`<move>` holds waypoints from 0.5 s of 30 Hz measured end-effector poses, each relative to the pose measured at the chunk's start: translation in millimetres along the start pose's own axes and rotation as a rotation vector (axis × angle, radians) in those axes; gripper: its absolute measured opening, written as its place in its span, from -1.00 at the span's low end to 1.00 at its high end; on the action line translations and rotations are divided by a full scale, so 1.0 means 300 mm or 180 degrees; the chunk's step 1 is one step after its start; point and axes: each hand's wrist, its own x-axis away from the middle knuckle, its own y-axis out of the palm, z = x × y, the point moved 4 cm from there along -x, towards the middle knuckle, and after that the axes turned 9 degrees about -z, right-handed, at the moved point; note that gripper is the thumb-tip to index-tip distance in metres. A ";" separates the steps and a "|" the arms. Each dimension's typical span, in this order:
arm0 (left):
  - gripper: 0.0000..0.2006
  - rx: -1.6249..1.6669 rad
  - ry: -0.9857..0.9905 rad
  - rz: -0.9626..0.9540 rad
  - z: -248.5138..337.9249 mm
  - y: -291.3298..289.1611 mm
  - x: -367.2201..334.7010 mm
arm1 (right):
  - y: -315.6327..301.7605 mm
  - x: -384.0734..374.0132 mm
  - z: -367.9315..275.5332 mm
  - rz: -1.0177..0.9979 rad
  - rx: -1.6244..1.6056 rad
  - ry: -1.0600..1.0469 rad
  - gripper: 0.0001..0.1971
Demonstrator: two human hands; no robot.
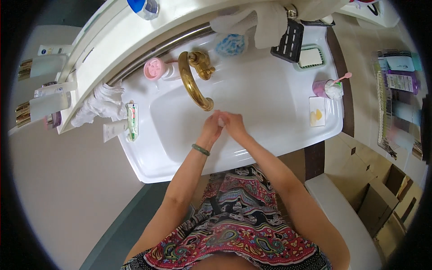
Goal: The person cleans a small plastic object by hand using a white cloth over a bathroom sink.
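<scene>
Both my hands meet over the white sink basin (pixel 265 103), just below the spout of the brass faucet (pixel 192 87). Fingers curled, my left hand (pixel 211 127) presses against my right hand (pixel 234 125), which is closed too. A small whitish patch (pixel 221 122) shows between them; whether it is lather, water or a small object I cannot make out. A green bangle (pixel 200 150) circles my left wrist. No clear stream of water can be seen at the spout.
Behind the basin stand a pink-lidded bottle (pixel 155 69) and a blue mesh sponge (pixel 230 45). Toothpaste tubes (pixel 132 121) lie on the left rim. On the right are a soap dish (pixel 310 58), a purple cup (pixel 321 88) and a white card (pixel 317 118). A black rack (pixel 288 42) hangs above.
</scene>
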 end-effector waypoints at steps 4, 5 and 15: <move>-0.67 -0.1419 0.0378 -0.0202 -0.007 -0.011 -0.109 | -0.131 -0.148 0.184 0.1055 0.0569 -0.0006 -0.82; -0.68 -0.1378 0.0681 -0.0025 0.008 -0.049 -0.145 | -0.128 -0.185 0.159 0.1013 0.0554 -0.0012 -0.82; -0.84 0.0222 0.0983 0.0618 -0.044 -0.318 -0.320 | -0.081 -0.230 0.096 0.1803 0.0746 -0.0292 -0.78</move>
